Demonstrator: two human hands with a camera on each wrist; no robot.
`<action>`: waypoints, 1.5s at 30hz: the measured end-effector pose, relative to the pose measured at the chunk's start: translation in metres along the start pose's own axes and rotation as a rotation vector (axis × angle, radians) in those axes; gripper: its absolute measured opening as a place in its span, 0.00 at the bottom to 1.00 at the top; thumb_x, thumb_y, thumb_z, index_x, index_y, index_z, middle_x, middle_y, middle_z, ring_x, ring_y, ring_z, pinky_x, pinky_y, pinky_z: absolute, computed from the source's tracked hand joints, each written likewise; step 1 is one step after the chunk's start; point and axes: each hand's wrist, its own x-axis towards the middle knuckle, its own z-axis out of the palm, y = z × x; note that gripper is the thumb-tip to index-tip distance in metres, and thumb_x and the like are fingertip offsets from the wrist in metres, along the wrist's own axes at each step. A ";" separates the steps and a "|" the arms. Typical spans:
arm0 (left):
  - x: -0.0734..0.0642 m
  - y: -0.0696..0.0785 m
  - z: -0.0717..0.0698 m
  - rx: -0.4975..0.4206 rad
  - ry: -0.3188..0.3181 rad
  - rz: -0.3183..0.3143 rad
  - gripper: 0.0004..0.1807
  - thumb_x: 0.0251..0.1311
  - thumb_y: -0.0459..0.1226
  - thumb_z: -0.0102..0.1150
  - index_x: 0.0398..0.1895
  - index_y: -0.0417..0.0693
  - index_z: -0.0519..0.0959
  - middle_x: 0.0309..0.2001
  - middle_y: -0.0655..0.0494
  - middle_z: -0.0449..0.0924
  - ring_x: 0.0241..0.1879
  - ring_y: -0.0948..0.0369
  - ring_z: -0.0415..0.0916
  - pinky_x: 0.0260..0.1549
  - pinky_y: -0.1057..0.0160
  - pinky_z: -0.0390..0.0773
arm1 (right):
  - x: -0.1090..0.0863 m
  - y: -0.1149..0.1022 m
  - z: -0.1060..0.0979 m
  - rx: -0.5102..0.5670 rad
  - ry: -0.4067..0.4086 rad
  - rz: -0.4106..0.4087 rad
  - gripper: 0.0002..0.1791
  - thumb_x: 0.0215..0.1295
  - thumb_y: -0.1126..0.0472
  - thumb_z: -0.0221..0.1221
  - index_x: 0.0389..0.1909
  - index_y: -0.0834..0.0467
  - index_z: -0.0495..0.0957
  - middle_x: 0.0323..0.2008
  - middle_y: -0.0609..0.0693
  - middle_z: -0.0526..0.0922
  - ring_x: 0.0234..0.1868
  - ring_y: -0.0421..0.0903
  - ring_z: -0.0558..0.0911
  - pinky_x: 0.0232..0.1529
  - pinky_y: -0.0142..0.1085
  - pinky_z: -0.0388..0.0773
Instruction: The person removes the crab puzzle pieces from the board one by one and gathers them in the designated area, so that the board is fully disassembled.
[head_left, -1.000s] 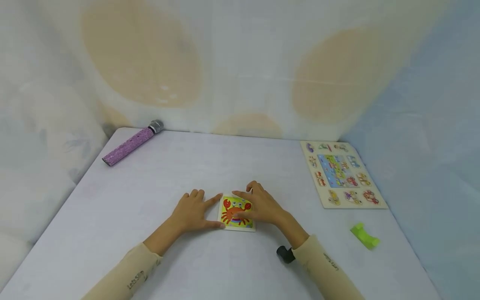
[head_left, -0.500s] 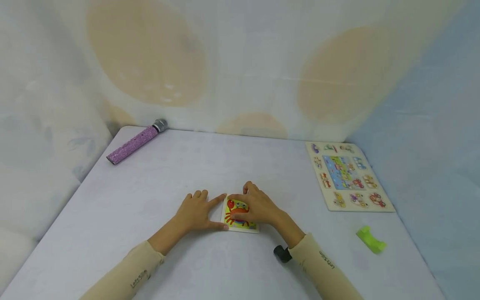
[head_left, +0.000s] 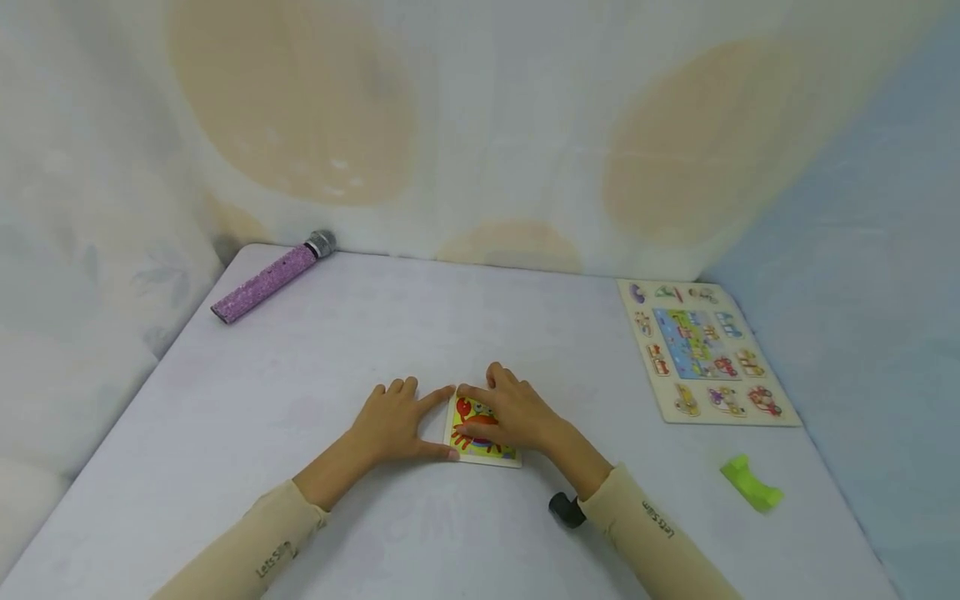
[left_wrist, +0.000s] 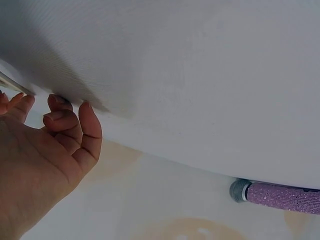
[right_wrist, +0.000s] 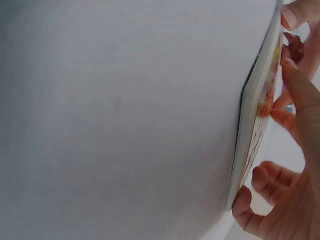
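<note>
A small square crab puzzle (head_left: 487, 451) lies flat on the white table, its red crab partly covered by fingers. My left hand (head_left: 390, 427) holds its left side, thumb at the near corner and index finger at the far one. My right hand (head_left: 517, 414) bends over the picture, index finger at the far edge and thumb on the crab. In the right wrist view the puzzle's pale edge (right_wrist: 248, 117) appears side-on, with the right hand (right_wrist: 290, 192) touching it. The left wrist view has the left hand (left_wrist: 45, 155) with its other fingers loosely curled.
A purple glittery microphone (head_left: 272, 279) lies at the back left. At the back right is a wooden picture board (head_left: 657, 392) with several pieces. A green arched block (head_left: 752, 483) lies right of the right forearm. Fabric walls (head_left: 517, 108) surround the table's back and sides.
The right hand has shifted slightly left over the puzzle, its index finger nearing the left hand's index fingertip. The left hand keeps its hold. The head view has shifted slightly.
</note>
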 end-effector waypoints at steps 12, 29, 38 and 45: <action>0.000 0.000 -0.002 -0.013 -0.024 -0.015 0.54 0.40 0.81 0.53 0.74 0.72 0.63 0.37 0.51 0.69 0.37 0.55 0.68 0.33 0.59 0.63 | 0.012 0.000 -0.005 0.032 -0.074 0.027 0.37 0.57 0.27 0.60 0.66 0.39 0.70 0.39 0.45 0.67 0.37 0.40 0.68 0.33 0.35 0.66; -0.007 0.004 0.003 -0.007 0.020 0.009 0.50 0.48 0.77 0.50 0.74 0.70 0.63 0.39 0.51 0.70 0.36 0.57 0.68 0.34 0.58 0.65 | 0.008 0.012 -0.001 0.247 -0.046 0.096 0.22 0.69 0.44 0.58 0.62 0.39 0.75 0.41 0.48 0.66 0.33 0.44 0.70 0.32 0.34 0.67; -0.024 0.033 0.001 -0.013 0.087 0.196 0.33 0.61 0.66 0.53 0.69 0.71 0.71 0.35 0.53 0.72 0.33 0.58 0.69 0.34 0.59 0.68 | 0.013 0.017 -0.011 0.368 -0.068 0.093 0.16 0.73 0.55 0.56 0.58 0.46 0.81 0.39 0.50 0.66 0.33 0.44 0.69 0.32 0.33 0.67; -0.019 0.039 0.002 -0.042 0.021 0.163 0.34 0.61 0.64 0.56 0.71 0.70 0.69 0.32 0.54 0.69 0.28 0.60 0.66 0.30 0.61 0.64 | 0.018 0.014 -0.014 0.399 -0.060 0.091 0.16 0.72 0.62 0.55 0.55 0.49 0.83 0.39 0.50 0.67 0.36 0.43 0.68 0.35 0.32 0.68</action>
